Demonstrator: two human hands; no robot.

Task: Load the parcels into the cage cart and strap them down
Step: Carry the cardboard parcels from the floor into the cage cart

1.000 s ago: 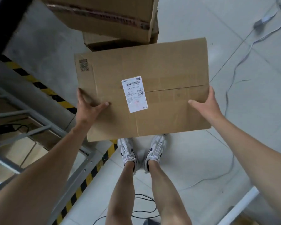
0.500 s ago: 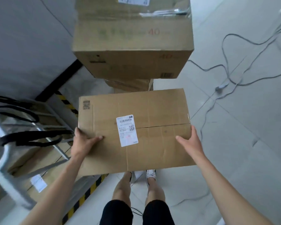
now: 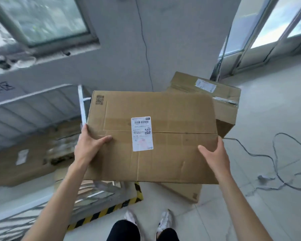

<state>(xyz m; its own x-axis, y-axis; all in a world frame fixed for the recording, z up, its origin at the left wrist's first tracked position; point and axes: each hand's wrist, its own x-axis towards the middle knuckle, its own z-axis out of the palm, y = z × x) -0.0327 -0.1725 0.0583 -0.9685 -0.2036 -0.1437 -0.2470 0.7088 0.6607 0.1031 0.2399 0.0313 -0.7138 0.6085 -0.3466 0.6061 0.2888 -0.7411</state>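
Note:
A flat brown cardboard parcel (image 3: 172, 122) with a white shipping label (image 3: 142, 133) is held up in the air in front of me. My left hand (image 3: 89, 145) grips its left edge, thumb lying on the top face. My right hand (image 3: 214, 153) grips the right edge, thumb on top as well. The white metal cage cart (image 3: 42, 108) stands to the left, with brown parcels (image 3: 30, 153) lying inside it. Its upright corner post (image 3: 82, 105) is just beside the held parcel's left edge.
A stack of cardboard boxes (image 3: 221, 101) stands on the floor behind and to the right of the held parcel. Grey cables (image 3: 274, 164) run across the pale floor at the right. Yellow-black hazard tape (image 3: 111, 209) edges the cart base near my feet (image 3: 148, 221).
My view has tilted up from the floor to the wall and windows. The parcel has risen with both hands and now hangs level with the cart's upper part.

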